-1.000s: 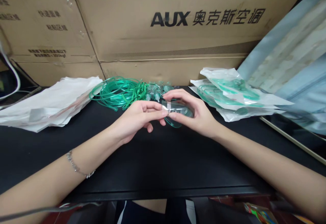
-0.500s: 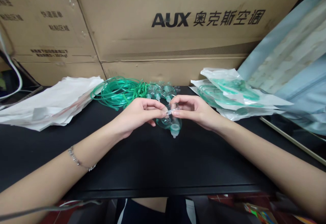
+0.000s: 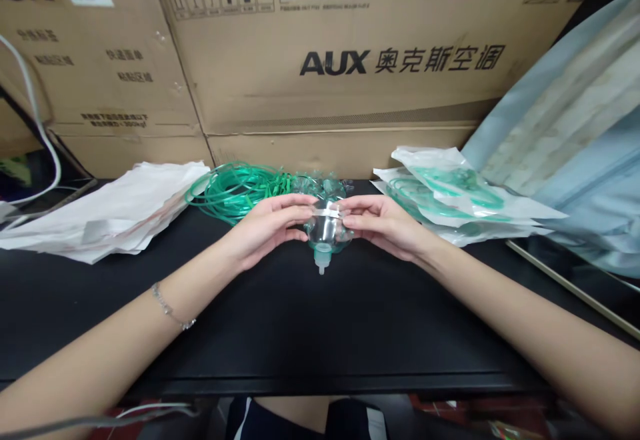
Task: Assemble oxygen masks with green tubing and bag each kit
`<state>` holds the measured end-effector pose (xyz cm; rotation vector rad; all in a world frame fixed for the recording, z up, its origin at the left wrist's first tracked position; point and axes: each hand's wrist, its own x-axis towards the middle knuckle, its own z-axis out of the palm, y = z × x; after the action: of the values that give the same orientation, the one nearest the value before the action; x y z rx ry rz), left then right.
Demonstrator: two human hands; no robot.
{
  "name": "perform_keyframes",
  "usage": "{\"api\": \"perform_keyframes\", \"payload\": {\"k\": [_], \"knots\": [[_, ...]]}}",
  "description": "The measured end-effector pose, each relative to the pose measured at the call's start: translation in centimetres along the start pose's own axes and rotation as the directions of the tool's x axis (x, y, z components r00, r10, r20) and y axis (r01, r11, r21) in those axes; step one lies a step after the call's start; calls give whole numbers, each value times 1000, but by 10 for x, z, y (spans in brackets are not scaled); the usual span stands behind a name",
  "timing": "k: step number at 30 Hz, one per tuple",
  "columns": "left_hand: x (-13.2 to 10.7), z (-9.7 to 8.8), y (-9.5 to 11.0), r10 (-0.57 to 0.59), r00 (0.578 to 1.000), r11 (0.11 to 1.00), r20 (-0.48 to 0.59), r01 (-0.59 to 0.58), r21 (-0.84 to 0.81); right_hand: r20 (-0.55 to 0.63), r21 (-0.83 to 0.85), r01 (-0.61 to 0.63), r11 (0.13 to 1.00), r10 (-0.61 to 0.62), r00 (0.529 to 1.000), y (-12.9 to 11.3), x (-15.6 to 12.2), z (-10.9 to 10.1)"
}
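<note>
Between my hands is a clear green-tinted oxygen mask (image 3: 327,230), its pale connector pointing down toward me and a metal nose strip across its upper part. My left hand (image 3: 280,223) grips the mask's left edge, thumb and fingers closed on it. On the opposite edge, my right hand (image 3: 375,223) holds it the same way. Just behind the mask lie more clear masks (image 3: 315,183), partly hidden by it and by my fingers. A coil of green tubing (image 3: 235,187) rests beyond my left hand.
White paper-like packets (image 3: 115,207) are piled at the left. Sealed packs with green tubing (image 3: 455,193) are stacked at the right, beside a light blue cloth (image 3: 595,180). Large cardboard boxes (image 3: 320,107) stand behind the black table (image 3: 320,327). A flat dark device (image 3: 575,280) lies at right.
The mask has turned so its connector now points straight down at the middle. My hands have moved apart to its two sides. The camera view has tilted up slightly.
</note>
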<state>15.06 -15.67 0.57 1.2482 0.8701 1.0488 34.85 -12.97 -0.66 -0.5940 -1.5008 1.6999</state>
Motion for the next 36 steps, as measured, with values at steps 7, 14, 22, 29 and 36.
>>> {"api": "perform_keyframes", "payload": {"k": [7, 14, 22, 29, 36], "knots": [[-11, 23, -21, 302, 933, 918, -196, -229, 324, -148, 18, 116, 993, -112, 983, 7, 1, 10], [-11, 22, -28, 402, 908, 827, -120, -303, 474, -57, -248, 292, 924, -314, 948, 13, -1, 9], [-12, 20, -28, 475, 880, 717, -3, -385, 582, -2, -574, 291, 766, -356, 934, 1, -7, 12], [-4, 13, -31, 434, 900, 775, -49, -345, 530, 15, -617, 228, 753, -279, 960, 2, -8, 17], [-10, 14, -28, 487, 872, 678, 43, -409, 611, 65, -624, 296, 723, -329, 942, -2, -12, 20]]}}
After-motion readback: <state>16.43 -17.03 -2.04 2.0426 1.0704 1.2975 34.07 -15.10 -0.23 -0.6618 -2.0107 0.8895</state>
